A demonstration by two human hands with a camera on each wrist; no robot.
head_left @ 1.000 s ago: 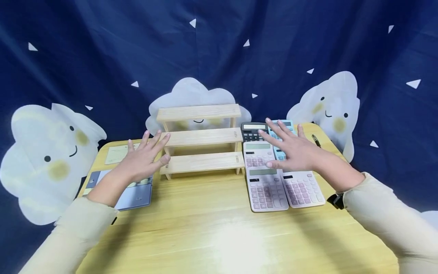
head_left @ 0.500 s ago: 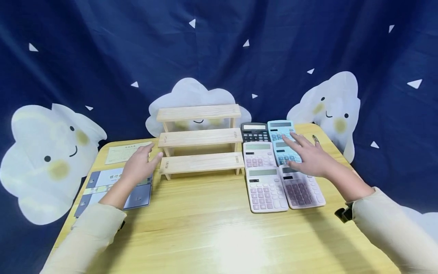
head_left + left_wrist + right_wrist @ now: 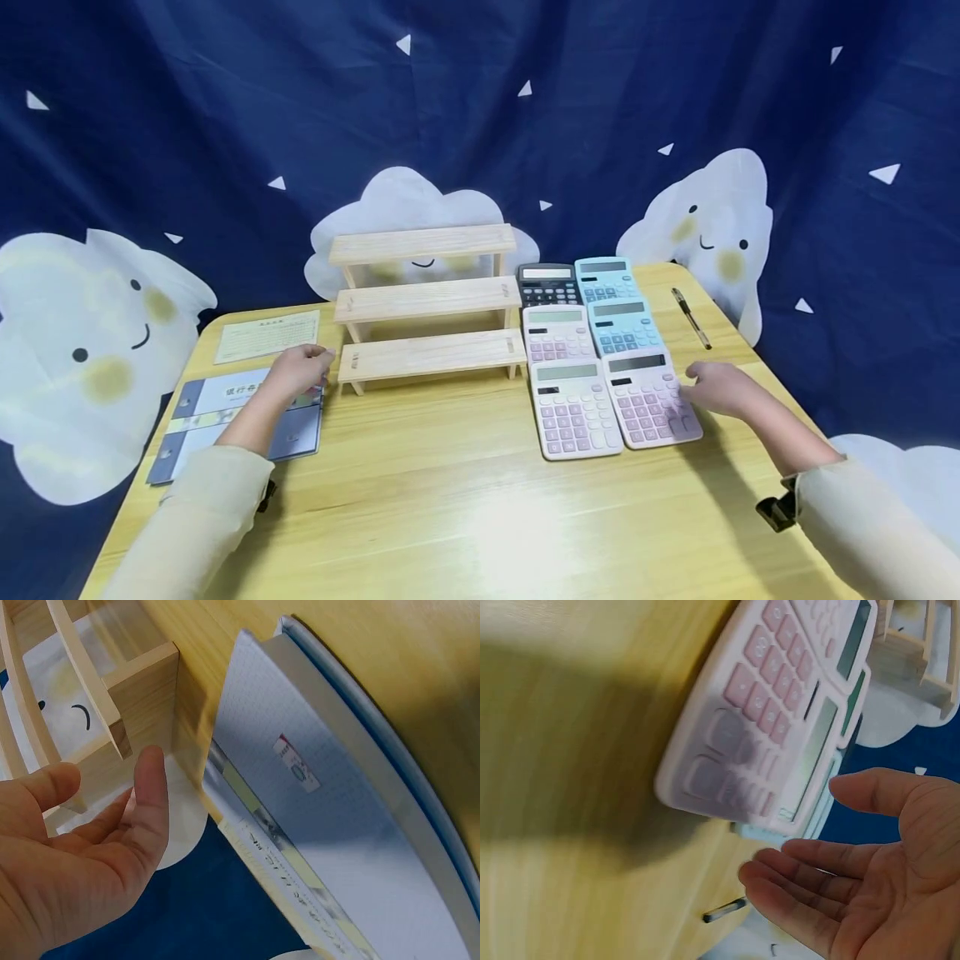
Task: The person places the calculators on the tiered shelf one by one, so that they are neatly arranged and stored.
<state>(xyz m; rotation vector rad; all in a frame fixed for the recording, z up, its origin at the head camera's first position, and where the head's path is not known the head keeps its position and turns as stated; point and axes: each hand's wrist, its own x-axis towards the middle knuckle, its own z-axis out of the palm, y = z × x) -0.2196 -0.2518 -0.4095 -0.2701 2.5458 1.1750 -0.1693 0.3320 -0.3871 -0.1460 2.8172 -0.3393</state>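
My left hand [image 3: 298, 371] hovers over the upper right part of a blue-and-white folder [image 3: 225, 392], its fingers loosely bent. Nothing lies between thumb and fingers of this hand [image 3: 97, 847] in the left wrist view. On the other side, my right hand [image 3: 723, 389] is beside the right edge of the front right pink calculator [image 3: 651, 408]. The right wrist view shows this hand [image 3: 855, 877] with thumb and fingers apart and nothing held. Two more pink calculators, the front left one [image 3: 573, 412] and one behind it [image 3: 557, 333], lie alongside.
A three-tier wooden rack [image 3: 431, 354] stands at the middle back. Behind the pink calculators lie a black calculator [image 3: 547, 285] and two blue ones, the nearer blue calculator [image 3: 624, 325] included. A pen [image 3: 692, 318] lies right, a printed paper slip [image 3: 266, 335] left. A cloud-patterned curtain [image 3: 450, 108] hangs behind.
Both hands have come down from above the things with fingers spread. The left now bends its fingers over the folder; the right has moved to the front right calculator's side. The view has shifted slightly.
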